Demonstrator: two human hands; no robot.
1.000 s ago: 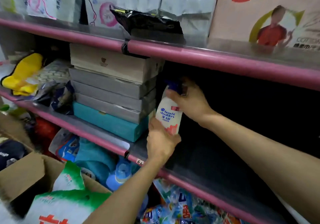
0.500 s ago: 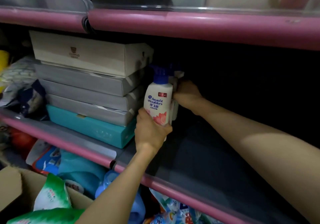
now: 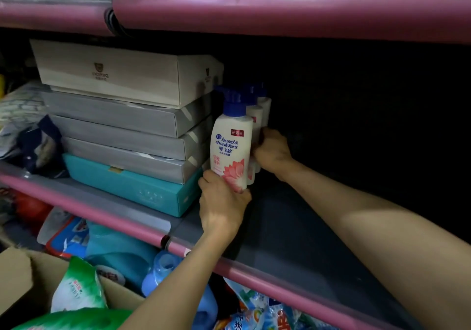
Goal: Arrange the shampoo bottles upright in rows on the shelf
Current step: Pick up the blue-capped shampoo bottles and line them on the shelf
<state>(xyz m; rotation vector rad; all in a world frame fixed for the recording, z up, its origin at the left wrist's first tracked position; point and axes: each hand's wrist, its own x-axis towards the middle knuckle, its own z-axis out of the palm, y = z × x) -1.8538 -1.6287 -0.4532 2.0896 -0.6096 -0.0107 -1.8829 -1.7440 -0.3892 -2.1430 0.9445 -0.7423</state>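
Head view: left hand (image 3: 224, 202) grip closed round base of white blue-pump shampoo bottle (image 3: 231, 141), upright, long axis vertical, label facing out, on grey pink-edged shelf (image 3: 293, 227) beside stacked flat boxes (image 3: 122, 115). Right hand (image 3: 271, 151) grip closed on rear white bottles (image 3: 257, 118), likely steadying row against tipping.

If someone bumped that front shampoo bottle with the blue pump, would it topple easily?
Probably, sideways: the front shampoo bottle is tall and narrow, with a pump on top. The stacked boxes on one side may catch it. Its smooth, glossy plastic looks slippery; the left hand grips its base.
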